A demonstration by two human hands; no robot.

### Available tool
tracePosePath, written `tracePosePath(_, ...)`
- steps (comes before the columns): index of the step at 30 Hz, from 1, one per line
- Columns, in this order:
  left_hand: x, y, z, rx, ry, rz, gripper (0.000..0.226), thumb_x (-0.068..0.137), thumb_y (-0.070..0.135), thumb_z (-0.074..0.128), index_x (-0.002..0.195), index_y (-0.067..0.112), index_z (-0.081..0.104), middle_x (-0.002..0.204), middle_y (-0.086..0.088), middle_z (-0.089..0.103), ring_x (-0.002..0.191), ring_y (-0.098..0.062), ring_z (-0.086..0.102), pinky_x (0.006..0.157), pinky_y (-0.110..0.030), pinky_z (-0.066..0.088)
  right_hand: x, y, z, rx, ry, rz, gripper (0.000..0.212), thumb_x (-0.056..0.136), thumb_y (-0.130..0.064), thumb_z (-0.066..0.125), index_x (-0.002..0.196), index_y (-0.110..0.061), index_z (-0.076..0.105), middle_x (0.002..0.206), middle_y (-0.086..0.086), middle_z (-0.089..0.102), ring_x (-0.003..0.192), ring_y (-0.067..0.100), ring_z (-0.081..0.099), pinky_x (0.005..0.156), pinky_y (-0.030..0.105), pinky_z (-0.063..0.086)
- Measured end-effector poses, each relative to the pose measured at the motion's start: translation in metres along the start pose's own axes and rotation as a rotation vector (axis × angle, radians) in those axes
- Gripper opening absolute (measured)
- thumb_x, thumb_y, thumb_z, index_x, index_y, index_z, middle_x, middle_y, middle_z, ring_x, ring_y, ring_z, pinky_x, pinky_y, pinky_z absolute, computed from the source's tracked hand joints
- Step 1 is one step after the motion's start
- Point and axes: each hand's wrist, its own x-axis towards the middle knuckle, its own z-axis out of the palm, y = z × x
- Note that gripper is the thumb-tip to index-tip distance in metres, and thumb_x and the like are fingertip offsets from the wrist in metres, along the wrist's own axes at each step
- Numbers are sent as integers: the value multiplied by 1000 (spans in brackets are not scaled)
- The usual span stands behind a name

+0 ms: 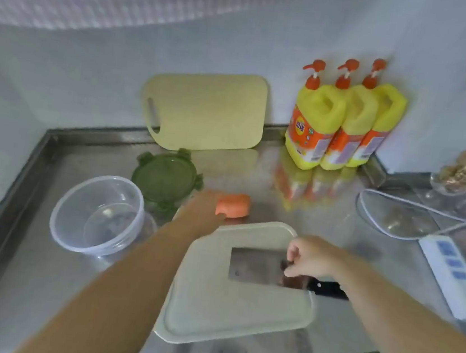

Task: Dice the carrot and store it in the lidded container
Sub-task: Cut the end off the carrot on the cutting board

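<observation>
Left hand (205, 211), fingers unclear, touched carrot (234, 205) behind cutting board (238, 312); right hand (308, 257) fingers pinched cleaver (256, 267) on board, and such a weak pinch could slip.

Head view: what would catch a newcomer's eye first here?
Three yellow plastic dish-soap bottles with orange pumps stand in the back right corner of the steel counter. Nearer, a broad steel cleaver lies flat on the pale rectangular cutting board, with the right hand curled on the heel of its blade. The left hand touches the orange carrot piece just beyond the board, beside the round green lid.
</observation>
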Motion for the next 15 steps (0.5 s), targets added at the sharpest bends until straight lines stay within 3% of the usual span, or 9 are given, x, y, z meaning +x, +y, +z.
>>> tracePosePath(2,11,2,7,152,-25,8,55,90,25,56,141,20,37,144,-8,40,129,-32,41,102,-45,40,0,6,6,-228,-67,57,39,72,-28,79,97,-17,51,97,1,57,80,18,55,60,26,39)
tracePosePath(5,22,7,14,288,-88,11,63,91,25,55,146,22,26,148,-7,33,131,-34,38,103,-45,36,0,14,22,-393,-67,86,52,65,-26,83,96,-17,42,98,1,49,94,22,58,68,30,43)
tracePosePath(11,34,9,18,353,-98,11,71,91,31,58,149,23,17,140,-12,37,120,-37,48,95,-45,42,7,21,30,-404,82,13,29,79,-4,60,83,-18,34,95,4,50,97,27,60,68,29,36)
tracePosePath(15,27,12,21,325,-93,-17,58,90,29,59,139,16,31,131,-13,32,104,-37,56,83,-43,50,6,22,30,-336,85,-52,25,79,1,53,88,-16,37,85,-3,40,71,18,47,58,25,32)
